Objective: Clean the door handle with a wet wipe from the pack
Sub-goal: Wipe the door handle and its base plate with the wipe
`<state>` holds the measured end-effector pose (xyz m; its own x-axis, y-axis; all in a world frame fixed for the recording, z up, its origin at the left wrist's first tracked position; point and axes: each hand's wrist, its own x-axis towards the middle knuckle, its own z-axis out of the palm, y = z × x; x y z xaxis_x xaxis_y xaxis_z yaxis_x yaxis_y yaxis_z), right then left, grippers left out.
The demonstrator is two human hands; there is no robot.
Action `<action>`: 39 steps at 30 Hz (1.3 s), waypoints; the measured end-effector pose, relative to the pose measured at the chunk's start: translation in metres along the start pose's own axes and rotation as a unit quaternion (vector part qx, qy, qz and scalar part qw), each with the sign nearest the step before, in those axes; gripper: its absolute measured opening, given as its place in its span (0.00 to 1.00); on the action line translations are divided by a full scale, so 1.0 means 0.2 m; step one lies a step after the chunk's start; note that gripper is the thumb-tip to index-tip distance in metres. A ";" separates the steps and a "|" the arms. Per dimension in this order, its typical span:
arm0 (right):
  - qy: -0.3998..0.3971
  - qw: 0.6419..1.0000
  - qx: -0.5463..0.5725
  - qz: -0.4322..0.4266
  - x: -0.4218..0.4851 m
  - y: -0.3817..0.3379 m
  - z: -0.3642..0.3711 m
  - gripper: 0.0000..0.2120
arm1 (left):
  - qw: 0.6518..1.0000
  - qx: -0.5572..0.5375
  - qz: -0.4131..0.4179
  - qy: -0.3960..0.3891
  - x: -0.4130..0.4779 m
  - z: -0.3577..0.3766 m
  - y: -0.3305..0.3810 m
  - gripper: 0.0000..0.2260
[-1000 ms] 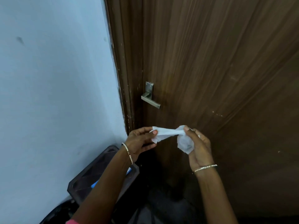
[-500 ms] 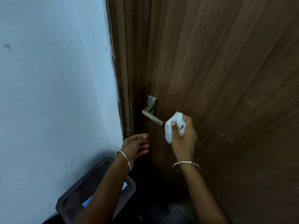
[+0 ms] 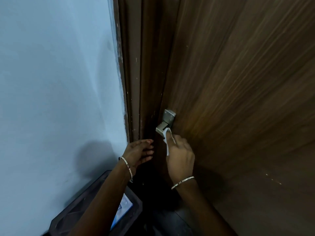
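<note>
Door handle is sitting at the left edge of the door. Right hand is clamping the wet wipe onto its lever. Left hand is hanging loose and holding nothing. Suggest wrapping the lever fully, sliding along its length, then wiping the rose plate.

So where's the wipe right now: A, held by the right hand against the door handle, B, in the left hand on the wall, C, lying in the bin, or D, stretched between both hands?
A: the right hand holds the wipe against the handle; the left hand holds nothing.
</note>
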<state>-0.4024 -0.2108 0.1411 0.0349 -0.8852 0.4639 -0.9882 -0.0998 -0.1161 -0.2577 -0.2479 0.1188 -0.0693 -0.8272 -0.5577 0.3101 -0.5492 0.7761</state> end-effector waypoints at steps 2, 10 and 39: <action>0.011 0.999 -0.033 -0.018 0.04 -0.04 0.03 0.26 | 1.000 0.007 -0.006 -0.005 0.04 0.01 -0.01 0.07; 0.015 0.997 -0.019 -0.074 -0.03 0.10 0.06 0.32 | 0.999 0.021 -0.039 -0.028 0.09 0.02 -0.03 0.07; -0.031 0.997 -0.066 -0.015 0.04 -0.08 0.03 0.35 | 0.998 -0.014 -0.027 -0.058 0.02 0.08 -0.01 0.09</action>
<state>-0.3845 -0.2187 0.1416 0.0702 -0.9099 0.4090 -0.9974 -0.0702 0.0150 -0.2739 -0.2522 0.1206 -0.1948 -0.8054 -0.5598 0.3287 -0.5913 0.7364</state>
